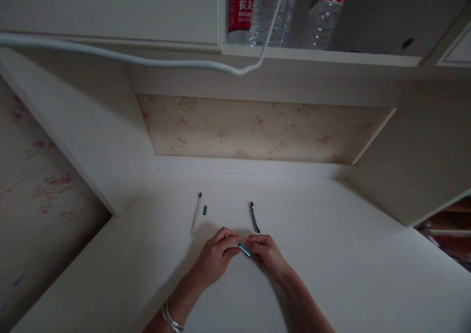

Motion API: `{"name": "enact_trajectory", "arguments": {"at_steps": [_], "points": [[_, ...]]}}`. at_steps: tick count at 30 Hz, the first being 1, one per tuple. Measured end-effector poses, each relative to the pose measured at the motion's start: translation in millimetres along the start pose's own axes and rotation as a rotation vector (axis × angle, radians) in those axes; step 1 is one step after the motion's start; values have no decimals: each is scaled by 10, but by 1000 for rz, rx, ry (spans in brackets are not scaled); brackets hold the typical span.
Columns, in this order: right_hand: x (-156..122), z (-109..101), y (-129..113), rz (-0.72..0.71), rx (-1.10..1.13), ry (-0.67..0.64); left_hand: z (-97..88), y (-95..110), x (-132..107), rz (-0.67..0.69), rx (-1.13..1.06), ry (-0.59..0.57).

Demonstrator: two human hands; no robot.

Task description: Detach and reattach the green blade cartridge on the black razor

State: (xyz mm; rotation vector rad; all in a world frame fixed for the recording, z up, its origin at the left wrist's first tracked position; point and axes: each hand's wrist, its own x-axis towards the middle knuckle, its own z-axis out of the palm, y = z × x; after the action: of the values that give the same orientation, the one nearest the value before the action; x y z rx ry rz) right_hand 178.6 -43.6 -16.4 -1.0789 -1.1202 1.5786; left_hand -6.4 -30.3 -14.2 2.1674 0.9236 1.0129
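Observation:
Both my hands meet over the white desk (331, 254) and pinch a small teal pen part (244, 250) between them. My left hand (217, 257) grips its left end with closed fingers; a silver bracelet sits on that wrist. My right hand (267, 253) holds the right end, fingers curled. Just beyond the hands lie a thin white pen refill (196, 213) with a dark tip, a tiny dark teal cap piece (205, 210), and a black pen clip piece (253, 217).
The desk sits in a white alcove with floral wallpaper (250, 129) at the back. A white cable (147, 61) hangs across under a shelf that bears water bottles (272, 9). Side panels stand left and right.

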Motion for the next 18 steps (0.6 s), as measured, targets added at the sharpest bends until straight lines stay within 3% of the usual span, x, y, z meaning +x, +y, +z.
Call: {"name": "enact_trajectory", "arguments": {"at_steps": [10, 18], "points": [[18, -19, 49, -6, -25, 44, -47, 54, 14, 12, 1, -18], [149, 70, 211, -140, -279, 137, -66, 39, 15, 26, -25, 139]]}}
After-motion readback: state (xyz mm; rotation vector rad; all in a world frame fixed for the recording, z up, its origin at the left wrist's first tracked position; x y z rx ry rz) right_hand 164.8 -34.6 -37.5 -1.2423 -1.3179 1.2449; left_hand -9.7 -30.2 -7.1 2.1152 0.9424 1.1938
